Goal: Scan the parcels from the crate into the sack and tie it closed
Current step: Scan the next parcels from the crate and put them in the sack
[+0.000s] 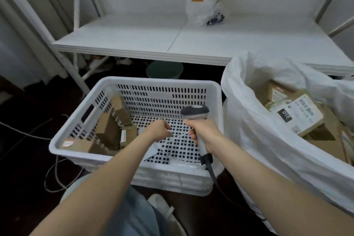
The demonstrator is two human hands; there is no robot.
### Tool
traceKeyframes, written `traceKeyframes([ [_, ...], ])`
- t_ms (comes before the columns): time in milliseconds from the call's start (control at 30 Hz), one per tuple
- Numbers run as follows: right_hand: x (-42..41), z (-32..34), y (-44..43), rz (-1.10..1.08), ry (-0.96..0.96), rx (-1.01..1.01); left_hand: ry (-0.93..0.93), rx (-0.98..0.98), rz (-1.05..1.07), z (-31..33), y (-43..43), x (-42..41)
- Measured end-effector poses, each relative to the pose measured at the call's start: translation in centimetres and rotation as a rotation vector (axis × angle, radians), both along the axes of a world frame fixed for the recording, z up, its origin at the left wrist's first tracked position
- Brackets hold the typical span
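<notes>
The left hand [159, 130] reached down into the crate [162, 80], its fingers curled and pinching the upper edge of a flat parcel [153, 152], a thin pale mailer that lay slanted over the crate's dotted floor near the front wall. The right hand [204, 133] hovered over the crate's right half, wrapped tight round the handle of a grey and white scanner [194, 113], whose head pointed away towards the crate's far wall and whose dark cable [211, 172] hung over the front rim. The crate was white plastic with slotted walls; brown cardboard parcels [109, 130], some bearing labels, were stacked and leaning along its left side. Just right of the crate stood the white sack [249, 120], its mouth open, with labelled cardboard boxes [300, 115] piled inside. Both forearms were bare and stretched forward from the near side of the crate. Behind the crate stood a white table [134, 34] with a crumpled plastic bag [205, 11] on top, and a green bucket [164, 70] sat beneath it, just past the crate's far rim.
</notes>
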State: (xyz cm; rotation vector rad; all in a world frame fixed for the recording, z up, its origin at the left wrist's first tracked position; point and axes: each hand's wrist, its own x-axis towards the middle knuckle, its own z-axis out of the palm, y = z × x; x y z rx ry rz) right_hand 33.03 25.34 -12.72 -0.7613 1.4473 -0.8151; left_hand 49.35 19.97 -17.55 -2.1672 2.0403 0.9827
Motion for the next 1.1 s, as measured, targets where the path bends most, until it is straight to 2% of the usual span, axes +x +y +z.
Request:
traceKeyframes([
  [267, -0.3, -8.9, -8.0, 0.036, -0.028, 0.335, -0.133, 0.499, -0.274, -10.4, -5.8, -0.4],
  [467, -0.9, -14.6, -9.2, -0.113, -0.028, 0.439, -0.264, 0.583, -0.537, -19.5, -7.6, -3.0],
  [667, -1.1, -16.2, -9.9, -0.188, -0.121, 0.416, -0.469, 0.535, -0.769, -26.4, -7.1, -4.3],
  [900, -0.9, -15.7, -10.1, -0.203, -0.17, 0.424, -0.479, 0.613, -0.785, -25.6, -7.2, -4.1],
  [1000, -1.1, -14.6, -9.5, -0.185, -0.194, 0.432, -0.388, 0.543, -0.678, -22.1, -9.4, -3.2],
  [1100, -1.3, -12.4, -9.0, -0.173, -0.134, 0.36, -0.263, 0.398, -0.55, -16.6, -11.8, -1.4],
])
